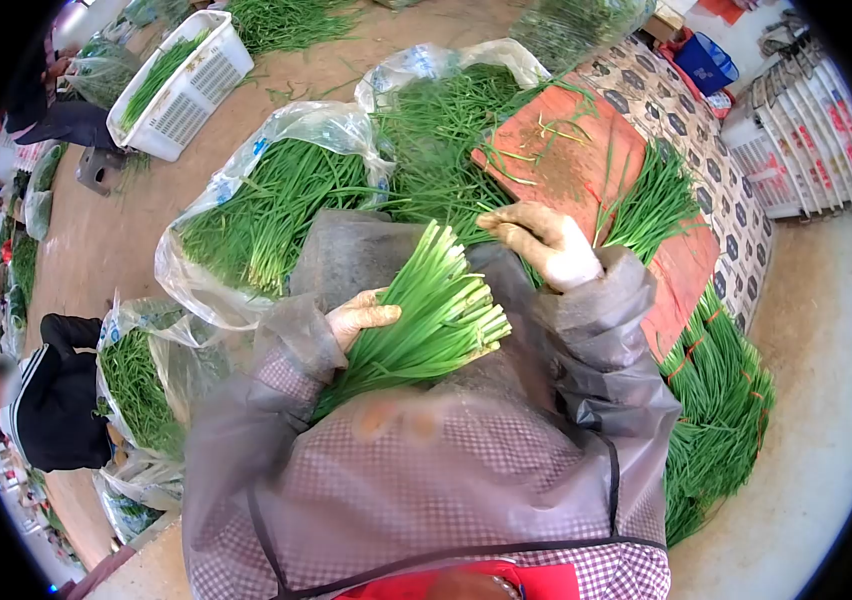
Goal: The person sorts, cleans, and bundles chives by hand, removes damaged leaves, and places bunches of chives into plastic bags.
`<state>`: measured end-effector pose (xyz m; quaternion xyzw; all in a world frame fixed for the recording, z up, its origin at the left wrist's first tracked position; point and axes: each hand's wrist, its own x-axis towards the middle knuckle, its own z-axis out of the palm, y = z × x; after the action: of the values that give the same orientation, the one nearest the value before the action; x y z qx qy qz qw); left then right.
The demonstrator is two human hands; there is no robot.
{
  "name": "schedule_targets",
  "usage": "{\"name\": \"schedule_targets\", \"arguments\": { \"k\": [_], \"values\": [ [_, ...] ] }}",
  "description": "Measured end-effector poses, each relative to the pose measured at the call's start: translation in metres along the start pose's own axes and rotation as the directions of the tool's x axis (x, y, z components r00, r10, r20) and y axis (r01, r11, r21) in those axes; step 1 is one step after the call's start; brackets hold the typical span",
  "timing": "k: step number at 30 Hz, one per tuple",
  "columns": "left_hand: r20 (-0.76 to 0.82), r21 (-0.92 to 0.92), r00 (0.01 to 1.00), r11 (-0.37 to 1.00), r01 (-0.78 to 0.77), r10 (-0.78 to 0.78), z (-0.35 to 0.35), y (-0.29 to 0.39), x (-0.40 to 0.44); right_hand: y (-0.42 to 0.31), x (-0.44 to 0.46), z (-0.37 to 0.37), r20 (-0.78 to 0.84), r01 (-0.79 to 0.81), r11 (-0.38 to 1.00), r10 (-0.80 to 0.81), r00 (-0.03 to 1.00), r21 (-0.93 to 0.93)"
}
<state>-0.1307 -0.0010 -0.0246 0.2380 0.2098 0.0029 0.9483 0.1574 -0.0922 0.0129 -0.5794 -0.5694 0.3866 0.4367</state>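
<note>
My left hand (pixel 364 316) is closed round a thick bunch of green chives (pixel 426 310). The bunch's pale cut ends point right and its leafy ends trail down against my apron. To the right, my right hand (pixel 546 246) is raised over my lap, fingers bent and loosely apart, with nothing visible in it. Both hands look gloved or coated with dirt. Beside the right hand, a smaller bunch of chives (pixel 654 205) lies on a red board (pixel 586 135) strewn with soil and scraps. Loose chives (pixel 446 130) lie in an open plastic bag just beyond my hands.
Another plastic bag of chives (pixel 286 205) lies left of my knees. Tied chive bundles (pixel 721 430) are piled at right. A white crate (pixel 186 95) stands at upper left, stacked white crates (pixel 801 140) at upper right. A person in dark clothing (pixel 66 400) sits at left.
</note>
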Motion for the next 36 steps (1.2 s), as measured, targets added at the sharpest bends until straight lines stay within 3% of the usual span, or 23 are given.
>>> {"name": "schedule_targets", "arguments": {
  "k": [1, 2, 3, 5, 12, 15, 17, 19, 21, 23, 25, 27, 28, 29, 31, 32, 33, 35, 36],
  "values": [
    [0.024, -0.025, 1.000, 1.000, 0.013, -0.012, -0.003, -0.001, 0.001, 0.003, 0.006, 0.006, -0.020, 0.034, 0.999, -0.034, 0.999, 0.011],
    [0.024, -0.023, 1.000, 1.000, 0.015, -0.014, -0.002, 0.000, 0.001, -0.002, 0.009, 0.008, 0.075, -0.106, 0.993, 0.103, 0.992, 0.046],
    [0.016, -0.016, 1.000, 1.000, 0.016, -0.015, 0.000, 0.001, 0.001, -0.001, 0.016, 0.013, 0.154, -0.142, 0.988, 0.130, 0.980, 0.069],
    [0.005, -0.008, 1.000, 1.000, 0.014, -0.014, 0.001, 0.001, -0.001, 0.003, 0.019, 0.026, 0.156, -0.228, 0.908, 0.183, 0.971, 0.352],
    [-0.038, 0.012, 0.999, 1.000, 0.027, -0.027, -0.012, -0.002, -0.002, 0.021, 0.030, 0.033, 0.196, -0.275, 0.851, 0.206, 0.959, 0.447],
    [-0.064, -0.051, 0.996, 0.997, 0.052, -0.055, 0.004, 0.003, -0.005, 0.018, 0.029, 0.044, 0.104, -0.212, 0.920, 0.188, 0.977, 0.329],
    [-0.073, -0.113, 0.995, 0.992, 0.064, -0.073, 0.007, 0.003, -0.005, 0.006, 0.026, 0.051, -0.049, -0.195, 0.954, 0.211, 0.976, 0.228],
    [0.097, 0.132, 0.991, 0.986, -0.103, 0.091, 0.003, 0.000, -0.003, 0.011, 0.027, 0.051, -0.068, -0.195, 0.954, 0.215, 0.974, 0.229],
    [0.057, 0.174, 0.995, 0.980, -0.095, 0.086, 0.002, 0.000, -0.002, 0.032, 0.035, 0.047, -0.351, 0.045, 0.985, 0.017, 0.936, 0.169],
    [0.017, 0.215, 0.996, 0.973, -0.087, 0.085, 0.002, 0.000, -0.002, 0.014, 0.036, 0.025, -0.441, 0.044, 0.970, 0.068, 0.895, 0.238],
    [-0.047, 0.167, 0.997, 0.984, -0.057, 0.065, 0.002, 0.001, -0.003, 0.014, 0.039, -0.003, -0.505, 0.073, 0.931, 0.127, 0.854, 0.357],
    [-0.051, 0.142, 0.997, 0.989, -0.052, 0.060, 0.004, 0.001, -0.005, 0.000, 0.042, -0.016, -0.522, 0.264, 0.591, 0.319, 0.791, 0.762],
    [-0.056, 0.119, 0.997, 0.992, -0.045, 0.052, 0.005, 0.001, -0.005, -0.001, 0.043, -0.034, -0.497, 0.252, 0.535, 0.381, 0.779, 0.806],
    [-0.054, 0.117, 0.997, 0.992, -0.045, 0.052, 0.005, 0.001, -0.005, -0.018, 0.038, -0.054, -0.399, 0.185, 0.499, 0.364, 0.842, 0.847],
    [-0.072, 0.116, 0.997, 0.993, -0.033, 0.041, 0.005, 0.001, -0.006, -0.018, 0.029, -0.093, -0.522, 0.307, 0.546, 0.294, 0.801, 0.779],
    [-0.073, 0.114, 0.996, 0.993, -0.033, 0.042, 0.006, 0.001, -0.007, -0.044, 0.028, -0.096, -0.722, 0.341, 0.723, 0.308, 0.619, 0.601],
    [-0.071, 0.119, 0.996, 0.992, -0.044, 0.053, 0.006, 0.001, -0.007, -0.048, 0.026, -0.104, -0.827, 0.464, 0.796, 0.079, 0.557, 0.388],
    [-0.067, 0.120, 0.996, 0.991, -0.057, 0.065, 0.006, 0.001, -0.006, -0.058, 0.021, -0.112, -0.785, 0.377, 0.912, -0.114, 0.609, 0.160],
    [-0.071, 0.108, 0.996, 0.993, -0.054, 0.062, 0.005, 0.001, -0.006, -0.054, 0.018, -0.107, -0.612, 0.222, 0.972, -0.133, 0.780, 0.071]
  ]
}}
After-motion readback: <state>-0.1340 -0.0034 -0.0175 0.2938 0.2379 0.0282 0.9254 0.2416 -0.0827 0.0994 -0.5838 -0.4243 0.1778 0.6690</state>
